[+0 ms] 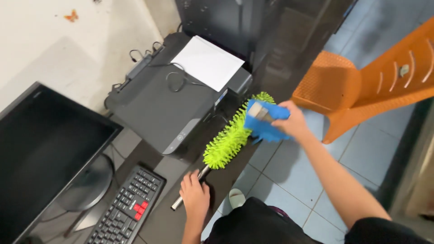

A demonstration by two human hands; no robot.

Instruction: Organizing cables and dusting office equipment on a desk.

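Note:
My left hand [195, 197] grips the metal handle [190, 187] of a lime-green microfibre duster [233, 133] that lies along the front edge of a dark desk [168, 221]. The duster's fluffy head points away from me, beside a black printer [156, 101]. At the far end of the duster, my right hand [291, 122] holds a blue cloth [264, 122] with a small grey block-like object on it, which overlaps the duster's tip.
A white sheet of paper [207, 62] lies on the printer. A black monitor [40, 153] and black keyboard [125, 209] stand at the left. An orange plastic chair [375, 86] stands on the blue tiled floor [289, 167] at the right. Cables [144, 54] run behind the printer.

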